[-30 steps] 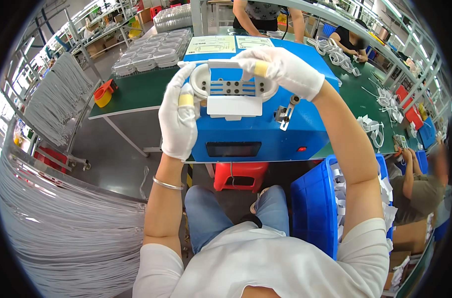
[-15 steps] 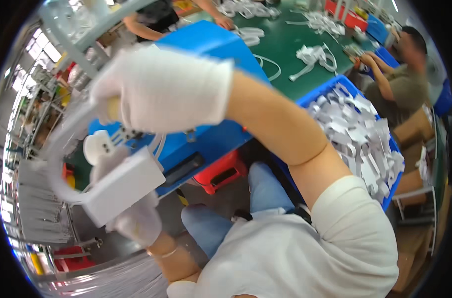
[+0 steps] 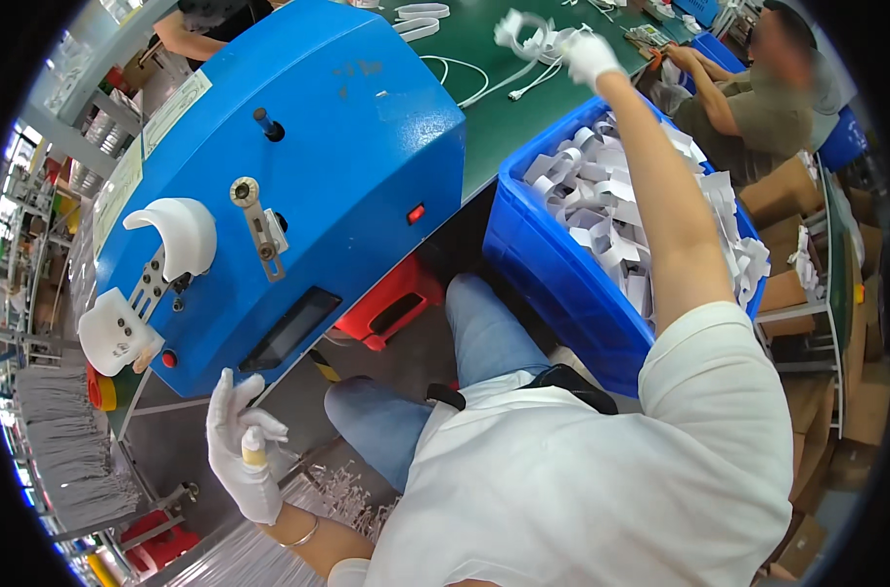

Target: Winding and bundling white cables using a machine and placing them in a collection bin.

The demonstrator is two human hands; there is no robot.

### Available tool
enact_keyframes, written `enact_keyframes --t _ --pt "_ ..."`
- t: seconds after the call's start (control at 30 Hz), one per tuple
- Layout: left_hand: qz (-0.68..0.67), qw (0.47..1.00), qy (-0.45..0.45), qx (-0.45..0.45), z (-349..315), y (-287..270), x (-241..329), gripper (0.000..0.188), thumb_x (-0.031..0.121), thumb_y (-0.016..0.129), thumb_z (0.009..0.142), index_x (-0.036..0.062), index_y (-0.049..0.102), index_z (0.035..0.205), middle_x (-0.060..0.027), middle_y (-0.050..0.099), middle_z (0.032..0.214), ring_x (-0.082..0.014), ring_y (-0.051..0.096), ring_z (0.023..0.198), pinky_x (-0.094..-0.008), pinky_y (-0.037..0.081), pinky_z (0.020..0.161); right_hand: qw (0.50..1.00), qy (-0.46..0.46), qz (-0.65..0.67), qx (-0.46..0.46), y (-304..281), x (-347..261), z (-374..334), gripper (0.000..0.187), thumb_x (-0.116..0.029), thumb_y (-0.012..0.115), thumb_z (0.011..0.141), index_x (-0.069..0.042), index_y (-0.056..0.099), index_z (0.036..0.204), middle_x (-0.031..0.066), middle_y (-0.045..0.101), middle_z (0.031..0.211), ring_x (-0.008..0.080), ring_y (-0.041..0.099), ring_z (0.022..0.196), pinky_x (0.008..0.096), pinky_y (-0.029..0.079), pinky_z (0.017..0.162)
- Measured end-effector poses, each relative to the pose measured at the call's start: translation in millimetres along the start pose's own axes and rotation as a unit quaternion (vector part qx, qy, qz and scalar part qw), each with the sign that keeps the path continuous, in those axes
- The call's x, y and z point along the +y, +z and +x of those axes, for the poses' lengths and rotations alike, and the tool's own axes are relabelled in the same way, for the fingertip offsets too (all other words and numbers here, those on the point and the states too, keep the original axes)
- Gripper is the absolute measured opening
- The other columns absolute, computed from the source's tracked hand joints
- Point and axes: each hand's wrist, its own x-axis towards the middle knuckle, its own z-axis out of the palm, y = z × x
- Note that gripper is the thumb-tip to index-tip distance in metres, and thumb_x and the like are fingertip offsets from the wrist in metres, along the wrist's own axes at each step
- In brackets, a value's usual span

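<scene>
My left hand (image 3: 242, 450), in a white glove with a yellowish wrap on one finger, is held near the front edge of the blue machine (image 3: 386, 108). Its fingers are apart and nothing is in them. Far to the right, my gloved right hand (image 3: 590, 57) reaches over the green table and has its fingers closed at a bundle of white cable (image 3: 541, 47). Part of that bundle is smeared by motion. Two white curved holders (image 3: 189, 240) on a slotted metal bar stand out from the machine's front, with no cable around them.
Below my right forearm stands a blue bin (image 3: 572, 284) heaped with white paper-like pieces. A red stool (image 3: 391, 303) is under the green table (image 3: 484, 64). One co-worker (image 3: 738, 108) sits at the right; another person's arm (image 3: 186, 39) shows behind the machine.
The white box and cable loop have left my hands and are out of sight. My right hand has swung right to the cable bundle; the left has opened. The view has shifted too.
</scene>
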Motion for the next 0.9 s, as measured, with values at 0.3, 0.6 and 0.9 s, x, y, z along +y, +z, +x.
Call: enact_keyframes --t 0.3,0.6,0.9 --pt "-0.037 0.998 -0.048 -0.033 13.8 7.1 7.6 0.057 0.026 0.067 0.085 -0.0041 0.047 0.129 -0.0189 0.061 0.109 -0.0116 0.057 0.067 -0.0223 0.047 0.061 0.964 0.101 0.125 -0.21 25.7 -116.1 -106.1 0.021 -0.022 0.057 0.08 -0.011 0.072 0.09 0.0143 0.067 0.1 0.0307 0.062 0.1 0.0409 0.049 0.085" --pt "-0.057 0.988 -0.036 -0.137 31.2 45.6 35.3 0.026 0.012 0.065 0.086 -0.0024 0.064 0.108 -0.01 0.068 0.085 -0.0115 0.061 0.07 -0.0228 0.049 0.064 0.904 0.242 0.333 0.113 -104.6 -48.6 -114.3 0.022 -0.014 0.066 0.075 -0.003 0.063 0.094 0.0142 0.063 0.075 0.0262 0.06 0.059 0.0355 0.046 0.058" --pt "0.035 0.978 0.206 -0.012 46.0 149.6 63.7 0.065 0.007 0.076 0.072 0.0 0.045 0.129 -0.0132 0.064 0.103 -0.0206 0.063 0.093 -0.0313 0.049 0.083 0.573 0.217 0.771 0.173 -242.7 -211.4 -145.5 0.02 -0.017 0.064 0.086 0.003 0.066 0.084 -0.0011 0.06 0.07 0.0041 0.049 0.059 0.0201 0.038 0.05"
